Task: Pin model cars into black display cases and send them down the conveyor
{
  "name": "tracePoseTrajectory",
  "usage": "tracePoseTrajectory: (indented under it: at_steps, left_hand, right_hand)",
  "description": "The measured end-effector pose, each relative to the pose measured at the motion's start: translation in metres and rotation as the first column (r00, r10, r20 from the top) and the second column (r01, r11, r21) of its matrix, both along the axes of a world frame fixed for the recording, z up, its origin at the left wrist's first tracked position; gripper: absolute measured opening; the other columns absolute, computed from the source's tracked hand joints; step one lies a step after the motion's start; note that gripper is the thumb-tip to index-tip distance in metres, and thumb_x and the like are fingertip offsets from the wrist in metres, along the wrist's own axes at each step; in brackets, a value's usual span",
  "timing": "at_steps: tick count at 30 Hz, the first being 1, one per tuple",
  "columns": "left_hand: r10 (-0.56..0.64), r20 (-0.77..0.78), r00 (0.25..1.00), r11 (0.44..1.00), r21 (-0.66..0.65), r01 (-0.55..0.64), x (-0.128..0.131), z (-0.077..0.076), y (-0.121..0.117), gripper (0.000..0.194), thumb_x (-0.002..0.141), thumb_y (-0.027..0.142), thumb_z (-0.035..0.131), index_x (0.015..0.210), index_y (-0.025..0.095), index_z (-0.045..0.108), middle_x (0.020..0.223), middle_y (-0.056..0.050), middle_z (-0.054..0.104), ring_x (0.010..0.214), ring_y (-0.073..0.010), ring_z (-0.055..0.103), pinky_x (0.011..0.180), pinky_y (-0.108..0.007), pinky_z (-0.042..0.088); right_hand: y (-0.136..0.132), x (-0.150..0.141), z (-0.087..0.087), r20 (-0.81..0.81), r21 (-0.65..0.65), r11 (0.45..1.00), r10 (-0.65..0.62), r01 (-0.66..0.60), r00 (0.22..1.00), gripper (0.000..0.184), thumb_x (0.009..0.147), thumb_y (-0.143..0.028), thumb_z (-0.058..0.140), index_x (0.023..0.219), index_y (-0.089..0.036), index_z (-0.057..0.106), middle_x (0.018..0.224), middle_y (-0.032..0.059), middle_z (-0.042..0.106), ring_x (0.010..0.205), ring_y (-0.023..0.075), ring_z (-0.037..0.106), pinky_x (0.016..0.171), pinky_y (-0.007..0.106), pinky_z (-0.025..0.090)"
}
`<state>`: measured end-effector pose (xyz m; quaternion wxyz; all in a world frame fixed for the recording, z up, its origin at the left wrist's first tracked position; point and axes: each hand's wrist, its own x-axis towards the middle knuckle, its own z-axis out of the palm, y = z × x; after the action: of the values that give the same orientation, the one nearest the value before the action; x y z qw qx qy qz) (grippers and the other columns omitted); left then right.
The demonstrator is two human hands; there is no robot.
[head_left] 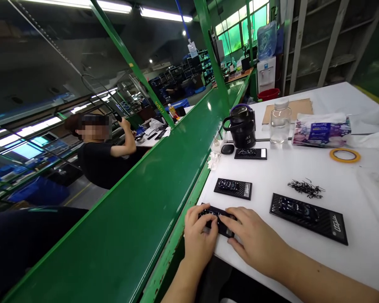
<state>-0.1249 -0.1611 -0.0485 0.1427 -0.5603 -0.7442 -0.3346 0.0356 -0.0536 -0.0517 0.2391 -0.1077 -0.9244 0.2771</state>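
At the near left edge of the white table, a black display base with a dark model car [225,227] on it lies between my hands. My left hand [199,231] grips its left end, with the fingers curled over the car. From the right, my right hand [251,235] holds the same piece, its fingertips on the car and thumb at the near side. My fingers hide much of the car. Just beyond lies a similar model car on a base [233,187], and to the right a larger one [308,216]. Behind that larger one is a pile of small black strips [306,188].
Farther back stand a black jug [243,130], a clear jar [279,124], a tissue pack [320,130] and a yellow tape roll [345,155]. Another car base [250,153] lies before the jug. A green conveyor [139,202] runs along the left; a person [97,160] sits beyond it.
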Motion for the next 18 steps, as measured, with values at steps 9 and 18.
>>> tracePoseTrajectory:
  at_steps: [9,18]
  left_hand:
    - [0.097,0.198,0.975,0.993,-0.091,-0.080,0.006,0.005,0.003,0.009,0.082,0.016,0.059,0.076,0.021,0.064,0.128,-0.007,0.056,0.122,-0.0274,0.050,0.103,-0.050,0.044]
    - [0.155,0.468,0.870,0.982,-0.167,-0.085,-0.004,0.010,0.007,0.020,0.081,0.020,0.060,0.100,0.022,0.059,0.137,-0.008,0.049,0.132,-0.0273,0.043,0.112,-0.052,0.033]
  right_hand:
    - [-0.002,-0.001,0.008,0.074,0.033,0.999,-0.006,0.004,0.997,0.042,0.086,-0.010,0.057,0.127,-0.020,0.057,0.126,0.0103,0.051,0.109,0.0294,0.047,0.094,0.047,0.043]
    - [-0.003,-0.004,0.009,0.115,0.133,0.991,-0.011,-0.004,0.993,0.048,0.085,-0.009,0.058,0.132,-0.017,0.056,0.123,0.0123,0.052,0.107,0.0303,0.047,0.091,0.045,0.043]
